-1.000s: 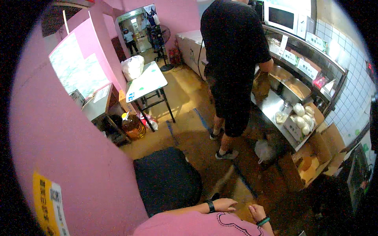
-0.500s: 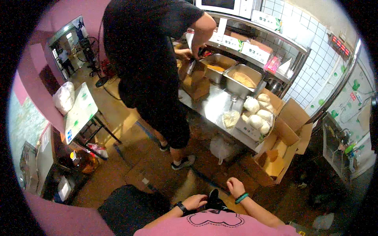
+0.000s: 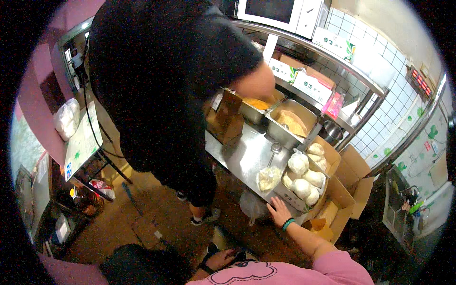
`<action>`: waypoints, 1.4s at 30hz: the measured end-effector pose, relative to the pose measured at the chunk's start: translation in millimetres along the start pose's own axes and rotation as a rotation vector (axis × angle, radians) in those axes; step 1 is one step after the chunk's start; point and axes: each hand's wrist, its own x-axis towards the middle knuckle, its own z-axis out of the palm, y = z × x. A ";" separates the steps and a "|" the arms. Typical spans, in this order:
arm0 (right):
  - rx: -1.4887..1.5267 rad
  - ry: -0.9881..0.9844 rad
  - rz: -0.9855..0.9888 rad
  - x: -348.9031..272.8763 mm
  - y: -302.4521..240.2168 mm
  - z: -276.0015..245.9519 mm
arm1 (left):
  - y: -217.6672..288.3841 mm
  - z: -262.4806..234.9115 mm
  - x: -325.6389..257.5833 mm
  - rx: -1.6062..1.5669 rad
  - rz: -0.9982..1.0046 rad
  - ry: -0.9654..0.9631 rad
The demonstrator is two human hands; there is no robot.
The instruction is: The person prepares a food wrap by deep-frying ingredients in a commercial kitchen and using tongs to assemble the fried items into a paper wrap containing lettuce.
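My right hand (image 3: 279, 212) reaches forward with its fingers spread, at the front edge of the steel counter (image 3: 237, 159), by a cardboard box (image 3: 289, 198) of white, round lumps (image 3: 304, 185) partly wrapped in clear plastic. Nothing is held in it. A clear bag of pale yellowish stuff (image 3: 269, 178) lies just beyond its fingertips, with a metal scoop (image 3: 276, 148) behind. My left hand (image 3: 221, 260), with a dark band on its wrist, stays low before my body. Its fingers are dim and partly lost against dark shoes, so their pose is unclear.
A co-worker in black (image 3: 156, 90) stands at the counter's left, an arm stretched over the steel pans (image 3: 311, 118) of yellow-brown food. An open carton (image 3: 339, 209) stands at the right. Above are a shelf (image 3: 351, 71) and a microwave (image 3: 270, 12). A small table (image 3: 88, 137) stands left.
My right hand has moved forward to the counter edge and its fingers have opened out. My left hand has shifted lower and left. The counter and the co-worker appear nearer.
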 end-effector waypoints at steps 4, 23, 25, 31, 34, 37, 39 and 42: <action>0.036 -0.218 -0.021 20.4 4.9 -8.2 | -159.7 33.4 40.7 -0.213 0.044 -0.094; 0.258 -0.173 -0.027 30.6 28.2 8.3 | -52.8 -81.8 58.6 0.167 -0.269 -0.277; 0.247 -0.158 -0.053 30.4 31.1 15.6 | -66.7 -75.6 63.6 0.221 -0.223 -0.240; 0.294 -0.224 -0.017 33.9 29.5 9.2 | -128.9 -41.9 75.3 0.199 -0.059 -0.166; 0.277 -0.242 -0.024 33.1 31.5 6.7 | -141.8 -27.5 75.1 0.100 -0.076 -0.146; 0.268 -0.249 -0.063 33.6 32.2 7.3 | -167.7 -2.1 66.0 0.038 -0.093 -0.043; 0.263 -0.227 -0.066 33.6 34.8 8.9 | -180.7 11.9 63.7 0.022 -0.167 0.008; 0.284 -0.200 -0.029 30.9 35.6 11.0 | -197.9 38.1 53.8 0.002 -0.303 0.093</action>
